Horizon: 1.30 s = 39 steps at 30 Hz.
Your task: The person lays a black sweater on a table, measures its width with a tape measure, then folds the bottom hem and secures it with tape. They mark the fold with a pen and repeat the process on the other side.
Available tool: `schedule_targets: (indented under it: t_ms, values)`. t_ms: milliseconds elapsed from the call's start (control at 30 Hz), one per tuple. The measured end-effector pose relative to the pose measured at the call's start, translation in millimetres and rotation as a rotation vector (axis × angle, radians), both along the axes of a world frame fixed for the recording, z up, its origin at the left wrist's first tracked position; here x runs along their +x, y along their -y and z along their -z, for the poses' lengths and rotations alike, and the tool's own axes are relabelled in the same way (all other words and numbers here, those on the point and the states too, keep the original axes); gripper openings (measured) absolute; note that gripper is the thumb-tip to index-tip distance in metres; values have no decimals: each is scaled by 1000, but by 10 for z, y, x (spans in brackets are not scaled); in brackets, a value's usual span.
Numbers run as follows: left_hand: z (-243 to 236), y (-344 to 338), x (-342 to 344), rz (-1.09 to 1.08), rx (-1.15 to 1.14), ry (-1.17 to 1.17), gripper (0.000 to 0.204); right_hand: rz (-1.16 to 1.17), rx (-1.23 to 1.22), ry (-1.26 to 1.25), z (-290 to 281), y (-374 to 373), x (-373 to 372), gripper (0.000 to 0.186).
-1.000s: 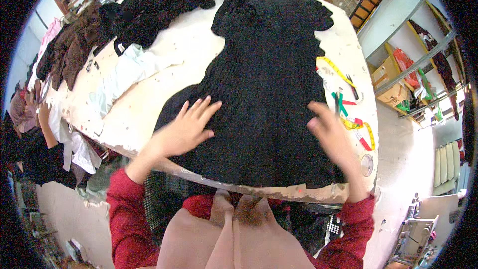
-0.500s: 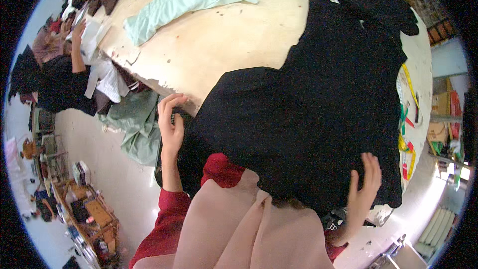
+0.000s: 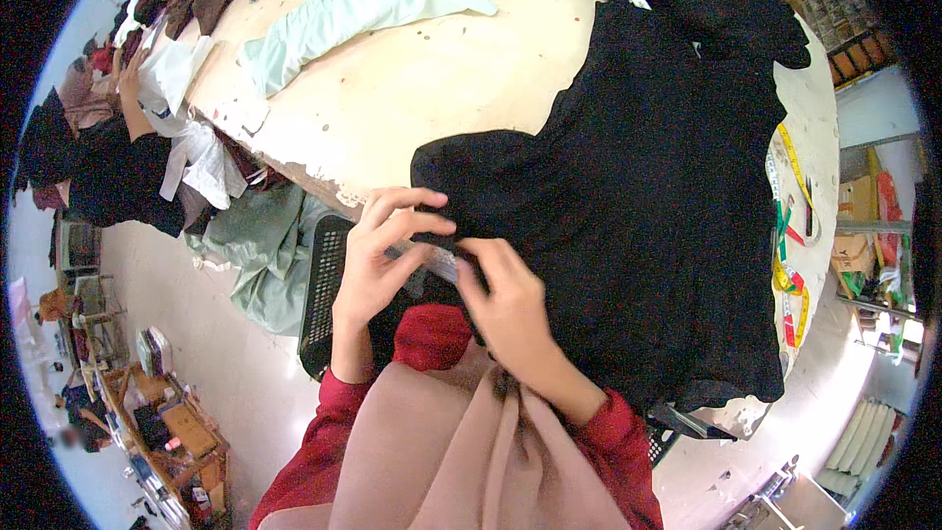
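A large black garment [image 3: 648,196] lies spread over the pale table, its near edge close to my body. My left hand [image 3: 385,250] is at its near left corner, fingers curled and thumb bent in. Close beside it, my right hand [image 3: 510,304] has thumb and forefinger drawn together, slightly blurred. A small pale, see-through strip [image 3: 439,261] shows between the two hands, with fingers of both on it; its exact kind is unclear. Black cloth lies just behind the fingertips.
A mint-green cloth piece [image 3: 343,25] lies on the table [image 3: 392,88]. Tape measures [image 3: 785,275] and small tools are at the right edge. A black plastic basket [image 3: 322,285] stands left of me, beside grey-green cloth [image 3: 260,245]. Another person's arm [image 3: 132,103] is at far left.
My right hand has moved left across the black garment to meet my left hand. My left hand has shifted slightly right, and the see-through strip now shows between them.
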<state>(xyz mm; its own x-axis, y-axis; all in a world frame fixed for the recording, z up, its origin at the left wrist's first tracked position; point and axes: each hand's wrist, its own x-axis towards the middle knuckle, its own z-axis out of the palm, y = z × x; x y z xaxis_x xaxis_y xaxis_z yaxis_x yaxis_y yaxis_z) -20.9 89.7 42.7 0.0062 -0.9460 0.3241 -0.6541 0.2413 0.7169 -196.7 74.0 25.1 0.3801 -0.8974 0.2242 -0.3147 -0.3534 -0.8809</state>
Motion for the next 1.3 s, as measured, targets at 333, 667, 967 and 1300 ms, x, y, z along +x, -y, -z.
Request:
schedule_targets:
  t_ms: [333, 667, 967, 1300]
  values:
    - [-199, 258, 86, 167, 175, -334, 9, 70, 458, -65, -457, 221, -1150, 17]
    - [-181, 207, -381, -64, 347, -778, 21, 21, 255, -7, -405, 247, -882, 44]
    - [-256, 128, -405, -41, 257, -837, 19, 101, -85, 75, -345, 41, -632, 27]
    - [-445, 119, -331, 192, -42, -235, 35, 188, -199, 15, -479, 18, -774, 19]
